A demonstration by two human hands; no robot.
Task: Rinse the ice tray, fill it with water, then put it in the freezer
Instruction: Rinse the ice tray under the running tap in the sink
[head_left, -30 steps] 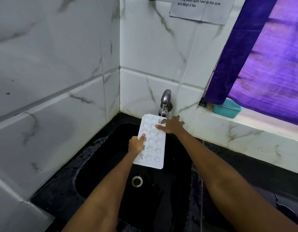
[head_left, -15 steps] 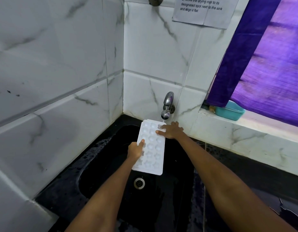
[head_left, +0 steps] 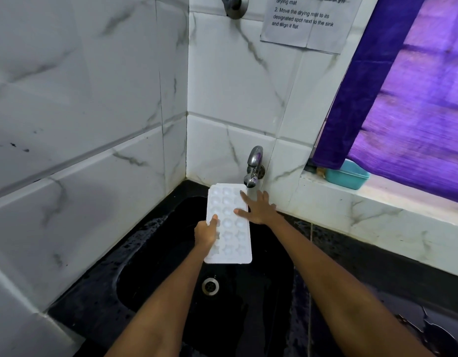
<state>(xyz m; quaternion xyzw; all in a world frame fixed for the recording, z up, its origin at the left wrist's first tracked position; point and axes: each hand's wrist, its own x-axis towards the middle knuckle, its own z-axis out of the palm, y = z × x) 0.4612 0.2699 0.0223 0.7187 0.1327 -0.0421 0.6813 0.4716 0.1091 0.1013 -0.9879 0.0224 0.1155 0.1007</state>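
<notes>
White marble-patterned wall tiles (head_left: 94,112) fill the frame from nine to twelve o'clock. A purple curtain (head_left: 408,99) hangs at two o'clock, above a small teal plastic tub (head_left: 347,176) on the sill. A black sink basin (head_left: 158,274) set in a wet black tabletop (head_left: 364,256) spreads across the lower half, its round metal drain (head_left: 210,286) at six o'clock. The white rectangular plastic ice tray (head_left: 229,225), with moulded shaped cells, is held over the basin at centre, its far end under the chrome wall tap (head_left: 254,166) at twelve o'clock of it. The left hand (head_left: 206,234) grips the tray's left edge, thumb on top. The right hand (head_left: 258,208) is open, fingers spread, resting on the tray's right edge.
</notes>
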